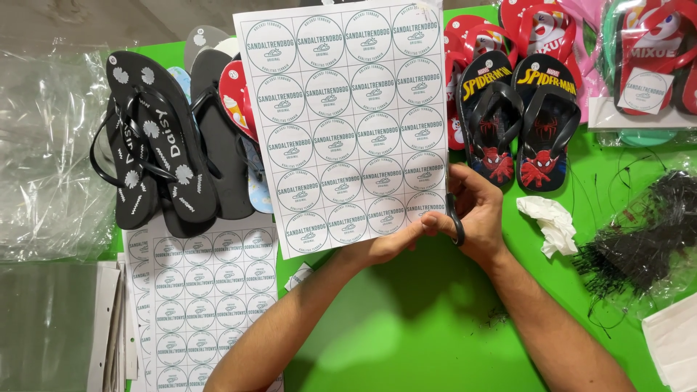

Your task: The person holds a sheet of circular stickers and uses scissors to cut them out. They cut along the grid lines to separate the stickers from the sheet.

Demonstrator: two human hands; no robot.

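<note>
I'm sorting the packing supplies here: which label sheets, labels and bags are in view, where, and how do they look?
Held sheet: centre, upright in both hands; white, rows of round grey-green labels.
Sheet stack: lower left on the green table; same round labels.
Round label: top right, on bagged red sandals; white.
Clear bags: far left; crinkled, see-through.
Left hand, right hand: at the sheet's lower right corner.

A bright green desk [406, 327] is evenly lit from above; grey floor [65, 22] is seen beyond its far edge.
</note>
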